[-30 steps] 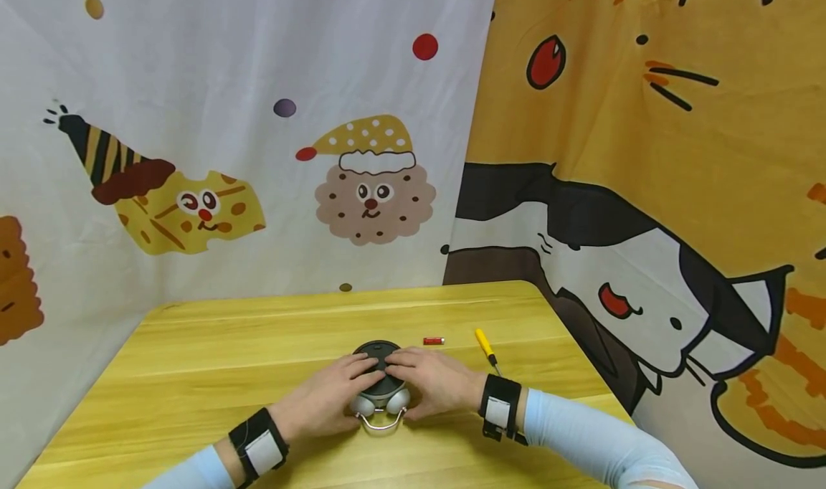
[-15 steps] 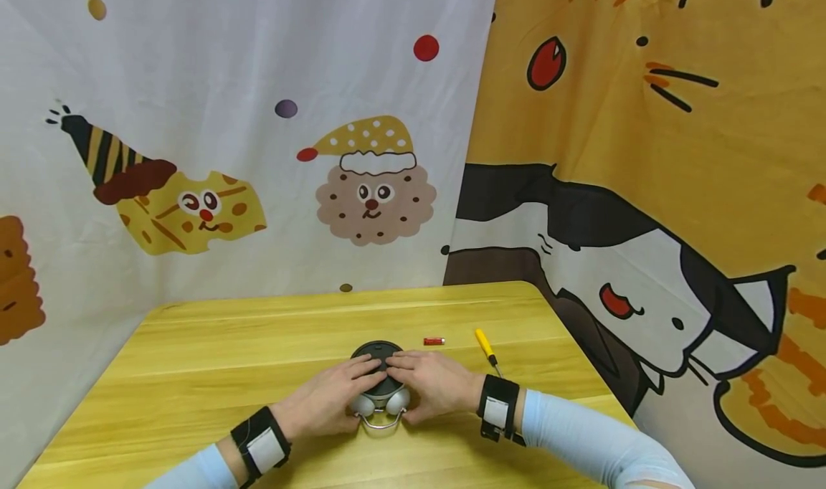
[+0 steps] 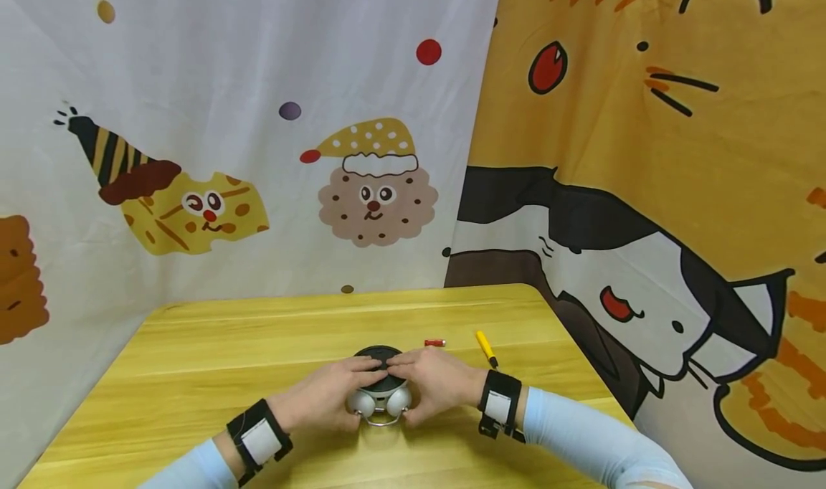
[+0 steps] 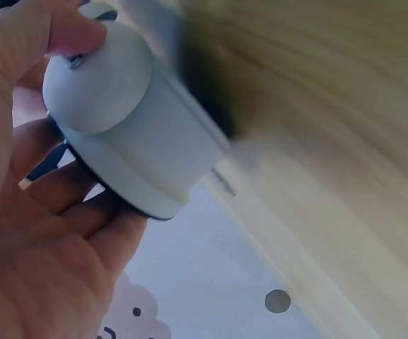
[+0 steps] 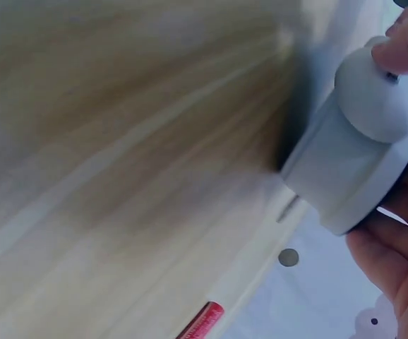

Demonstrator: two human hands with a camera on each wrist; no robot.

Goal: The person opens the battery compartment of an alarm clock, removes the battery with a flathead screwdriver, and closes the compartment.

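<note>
A twin-bell alarm clock (image 3: pixel 376 353) is at the middle of the table, its black back up and its silver bells (image 3: pixel 398 401) and wire handle toward me. My left hand (image 3: pixel 323 397) grips its left side, fingers over the black back and thumb by the left bell. From the other side my right hand (image 3: pixel 442 386) holds it in the same way. In the left wrist view the thumb presses the rounded bell of the pale clock (image 4: pixel 147 141); the right wrist view shows the other thumb on its bell (image 5: pixel 377 95). The clock's face is turned down, hidden.
A small red battery (image 3: pixel 435 343) lies beyond the right hand. Farther right is a screwdriver (image 3: pixel 485 345) with a yellow handle, its tip hidden by the right wrist strap. The wooden table (image 3: pixel 226 345) ends at a printed curtain (image 3: pixel 213 66).
Both hands keep their grip on the alarm clock. The clock has tilted slightly, its wire handle looking shorter and its bells fuller. The whole view has shifted a little downward.
</note>
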